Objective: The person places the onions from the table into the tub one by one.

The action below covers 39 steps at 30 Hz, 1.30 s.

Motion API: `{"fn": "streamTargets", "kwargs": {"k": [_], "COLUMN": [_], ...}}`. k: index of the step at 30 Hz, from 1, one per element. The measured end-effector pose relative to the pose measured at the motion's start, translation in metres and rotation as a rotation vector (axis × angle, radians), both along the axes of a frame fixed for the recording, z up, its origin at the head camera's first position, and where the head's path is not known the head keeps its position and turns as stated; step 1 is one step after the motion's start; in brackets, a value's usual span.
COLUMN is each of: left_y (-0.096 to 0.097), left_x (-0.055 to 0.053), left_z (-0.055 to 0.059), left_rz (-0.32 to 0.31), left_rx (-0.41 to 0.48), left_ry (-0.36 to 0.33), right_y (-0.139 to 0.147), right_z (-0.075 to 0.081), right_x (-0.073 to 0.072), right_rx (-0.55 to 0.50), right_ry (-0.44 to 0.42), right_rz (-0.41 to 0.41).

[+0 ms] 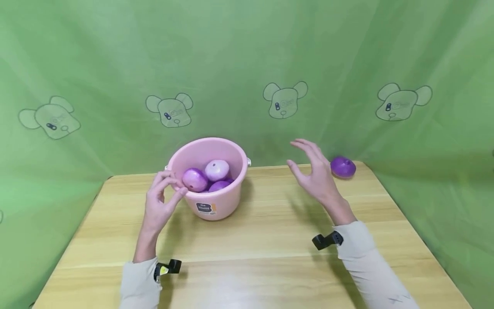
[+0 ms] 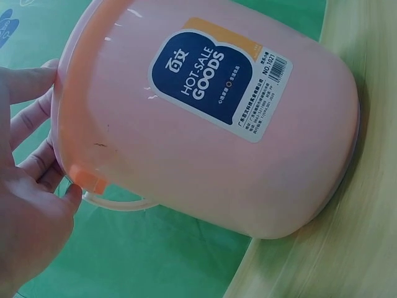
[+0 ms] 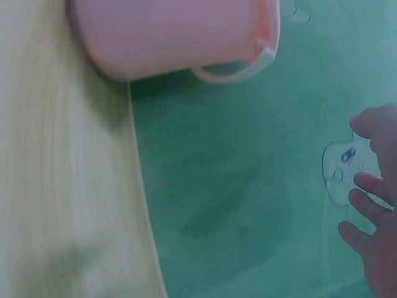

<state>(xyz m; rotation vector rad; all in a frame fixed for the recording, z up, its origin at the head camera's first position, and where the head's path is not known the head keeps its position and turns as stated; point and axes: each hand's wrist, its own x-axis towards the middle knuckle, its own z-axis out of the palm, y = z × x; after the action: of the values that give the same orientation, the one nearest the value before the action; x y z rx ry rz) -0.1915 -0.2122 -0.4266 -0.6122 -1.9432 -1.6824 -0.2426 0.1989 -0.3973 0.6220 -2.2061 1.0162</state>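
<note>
A pink bucket [image 1: 210, 206] stands toward the back of the table, left of centre. My left hand [image 1: 160, 201] holds its near-left rim between thumb and fingers, and the left wrist view shows the fingertips [image 2: 42, 69] at that rim. Several shiny purple onions [image 1: 194, 179] lie inside, one of them paler [image 1: 217, 170]; the lower ones are partly hidden. Raised over the table to the right, my right hand [image 1: 318, 178] has its fingers spread and holds nothing. Just beyond it, one dark purple onion [image 1: 343, 167] sits near the back right corner.
The bucket's white handle [image 2: 121, 204] hangs down at its side. Green cloth [image 1: 239, 51] printed with bear faces hangs behind and beside the wooden table [image 1: 247, 274]. A small black camera [image 1: 326, 240] is strapped to each wrist.
</note>
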Motion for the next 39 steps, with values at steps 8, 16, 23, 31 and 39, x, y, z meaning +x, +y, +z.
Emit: {"fn": "streamTargets", "kwargs": {"k": [8,16,23,31,39], "left_y": [-0.001,-0.004,-0.002,0.007,0.001], "left_x": [-0.001,-0.004,-0.003,0.003,-0.001], "left_z": [-0.001,0.002,0.002,0.008,0.001], "left_rz": [0.008,0.011,0.006,0.005,0.019], "left_rx": [-0.005,-0.014,-0.017,-0.003,-0.014], "left_ry": [-0.017,0.003,-0.006,-0.018,-0.009], "right_y": [0.023,0.037,0.051,0.066,0.082], "right_z": [-0.010,-0.016,-0.022,-0.021,-0.027], "right_x": [-0.007,-0.016,-0.023,-0.027,-0.033], "right_rx": [0.009,0.018,0.043,0.075,0.065], "right_ry": [-0.017,-0.034,-0.043,-0.055,-0.132], "right_rz": [-0.055,-0.096,-0.122,-0.156,-0.218]}}
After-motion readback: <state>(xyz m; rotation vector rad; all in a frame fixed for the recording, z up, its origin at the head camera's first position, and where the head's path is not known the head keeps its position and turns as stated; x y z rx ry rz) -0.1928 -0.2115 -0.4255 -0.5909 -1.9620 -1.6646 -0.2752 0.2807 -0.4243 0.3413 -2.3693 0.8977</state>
